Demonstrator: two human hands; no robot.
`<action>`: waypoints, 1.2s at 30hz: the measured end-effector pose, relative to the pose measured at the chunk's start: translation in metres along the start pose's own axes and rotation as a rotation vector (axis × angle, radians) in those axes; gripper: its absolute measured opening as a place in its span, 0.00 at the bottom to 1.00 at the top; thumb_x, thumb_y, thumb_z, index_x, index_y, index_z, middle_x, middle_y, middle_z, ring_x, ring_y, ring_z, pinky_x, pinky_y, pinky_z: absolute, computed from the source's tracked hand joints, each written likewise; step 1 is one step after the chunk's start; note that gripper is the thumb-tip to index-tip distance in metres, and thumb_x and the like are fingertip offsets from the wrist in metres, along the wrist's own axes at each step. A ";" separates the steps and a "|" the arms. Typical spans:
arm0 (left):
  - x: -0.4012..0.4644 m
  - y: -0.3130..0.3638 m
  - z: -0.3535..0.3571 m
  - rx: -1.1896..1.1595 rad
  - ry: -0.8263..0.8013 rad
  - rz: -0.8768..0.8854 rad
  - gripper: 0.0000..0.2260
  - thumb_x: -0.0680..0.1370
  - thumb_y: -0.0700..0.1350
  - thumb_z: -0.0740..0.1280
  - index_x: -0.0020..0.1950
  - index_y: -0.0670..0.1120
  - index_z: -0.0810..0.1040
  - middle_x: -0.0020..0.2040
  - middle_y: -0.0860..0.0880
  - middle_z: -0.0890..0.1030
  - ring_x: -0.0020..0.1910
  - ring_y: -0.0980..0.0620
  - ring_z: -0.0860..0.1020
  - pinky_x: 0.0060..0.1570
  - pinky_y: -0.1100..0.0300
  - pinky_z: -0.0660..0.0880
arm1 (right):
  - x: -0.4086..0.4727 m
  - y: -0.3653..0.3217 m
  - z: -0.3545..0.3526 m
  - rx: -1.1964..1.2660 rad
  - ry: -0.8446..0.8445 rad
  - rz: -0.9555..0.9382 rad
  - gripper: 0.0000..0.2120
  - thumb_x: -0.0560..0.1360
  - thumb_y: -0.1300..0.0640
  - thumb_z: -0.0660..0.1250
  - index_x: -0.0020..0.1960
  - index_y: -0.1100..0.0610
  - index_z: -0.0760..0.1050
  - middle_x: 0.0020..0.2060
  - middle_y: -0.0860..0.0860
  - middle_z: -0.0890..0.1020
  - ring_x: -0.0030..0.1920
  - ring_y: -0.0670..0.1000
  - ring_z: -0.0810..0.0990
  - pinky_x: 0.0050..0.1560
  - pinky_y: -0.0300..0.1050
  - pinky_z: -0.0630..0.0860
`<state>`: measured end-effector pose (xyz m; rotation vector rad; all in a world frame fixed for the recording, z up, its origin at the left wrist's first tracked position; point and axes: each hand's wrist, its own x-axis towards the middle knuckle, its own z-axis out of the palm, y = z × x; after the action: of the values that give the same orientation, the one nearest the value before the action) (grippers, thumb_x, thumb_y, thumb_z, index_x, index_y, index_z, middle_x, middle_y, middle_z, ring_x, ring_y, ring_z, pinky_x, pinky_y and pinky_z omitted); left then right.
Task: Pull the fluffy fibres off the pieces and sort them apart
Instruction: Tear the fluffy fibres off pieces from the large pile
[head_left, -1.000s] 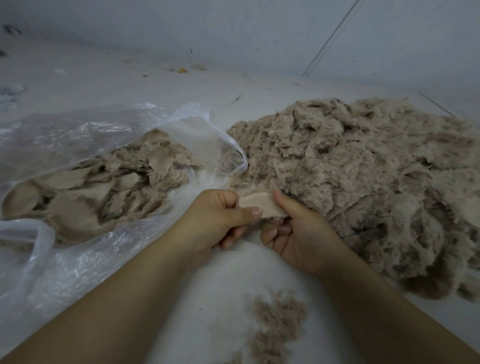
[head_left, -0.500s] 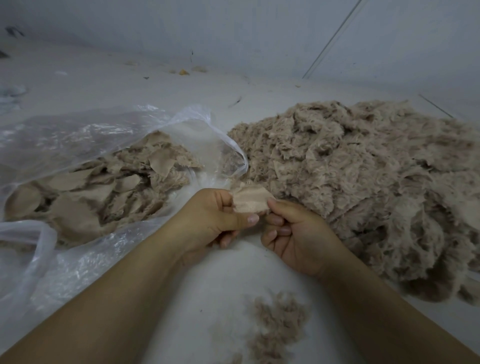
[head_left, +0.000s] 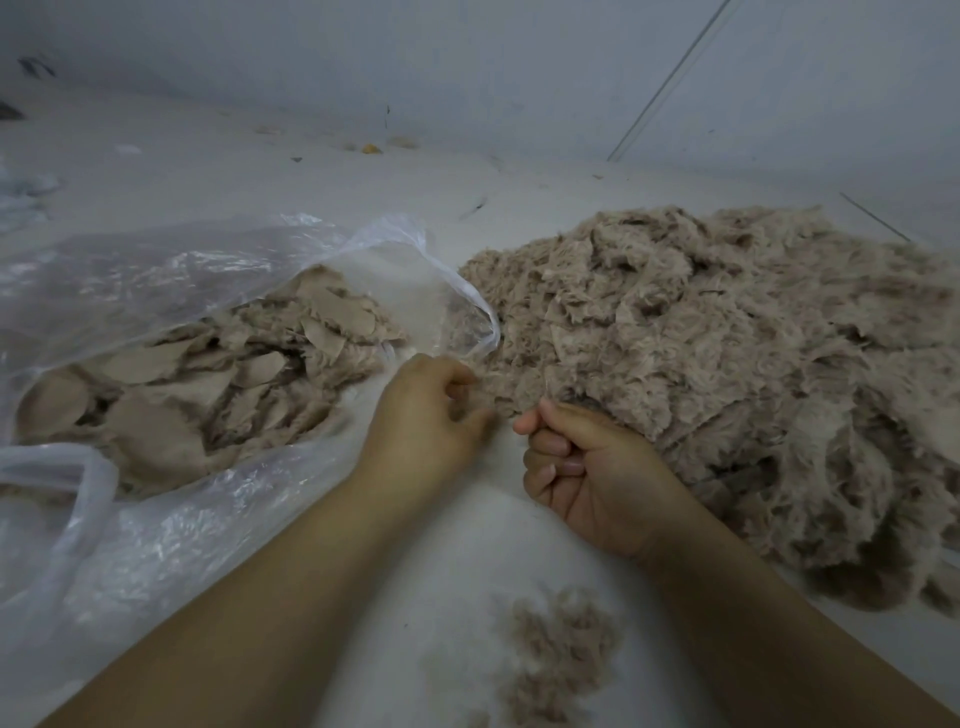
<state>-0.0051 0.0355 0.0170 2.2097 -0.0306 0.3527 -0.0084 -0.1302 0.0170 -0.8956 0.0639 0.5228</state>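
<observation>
Pale floor (head_left: 519, 545) fills the head view, meeting a grey wall (head_left: 467, 62) at 12 o'clock.

Large heap of fluffy beige pieces (head_left: 727, 364) occupies 2 to 4 o'clock, resting on the floor.

Clear plastic bag (head_left: 171, 525) lies open from 8 to 10 o'clock; its mouth rim reaches toward the heap's left edge. Inside: flat, smooth-faced tan pieces (head_left: 176, 384), piled loosely.

Both forearms enter from 6 o'clock.

Right hand (head_left: 597, 478), just right of centre, palm turned partly upward, fingers curled tight toward the palm, thumb tip against the heap's near edge. Contents of the fist, if any: cannot tell.

Left hand (head_left: 426, 421), just left of centre, motion-blurred, back toward the camera, fingers curled, tips at the heap's left fringe by the bag mouth. A blurred wisp of fluff appears between fingers and thumb; grip not resolvable.

The two hands are near but apart.

Small tuft pile of loose fibres (head_left: 561, 654) lies on the floor at 6 o'clock, between the forearms.
</observation>
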 end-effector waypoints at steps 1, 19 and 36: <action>0.001 0.000 0.001 0.187 -0.062 0.042 0.07 0.72 0.46 0.73 0.45 0.47 0.77 0.44 0.50 0.74 0.39 0.54 0.75 0.40 0.59 0.74 | 0.000 0.000 0.000 0.000 -0.003 0.001 0.12 0.72 0.55 0.66 0.39 0.63 0.80 0.25 0.48 0.66 0.22 0.42 0.61 0.26 0.35 0.68; -0.012 0.014 -0.002 -0.823 -0.150 -0.149 0.12 0.81 0.36 0.62 0.37 0.42 0.75 0.24 0.49 0.72 0.19 0.57 0.64 0.20 0.69 0.59 | -0.001 -0.002 0.004 0.000 0.045 0.028 0.06 0.78 0.64 0.60 0.47 0.59 0.75 0.25 0.48 0.66 0.21 0.42 0.60 0.25 0.35 0.67; -0.015 0.015 0.002 -0.903 -0.278 -0.184 0.11 0.79 0.39 0.66 0.36 0.44 0.80 0.28 0.44 0.76 0.19 0.56 0.67 0.20 0.68 0.63 | -0.003 -0.002 0.004 -0.077 -0.020 0.046 0.09 0.73 0.67 0.63 0.45 0.59 0.80 0.24 0.47 0.67 0.21 0.41 0.61 0.26 0.33 0.67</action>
<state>-0.0210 0.0233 0.0231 1.3333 -0.1125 -0.0805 -0.0104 -0.1294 0.0222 -0.9659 0.0461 0.5804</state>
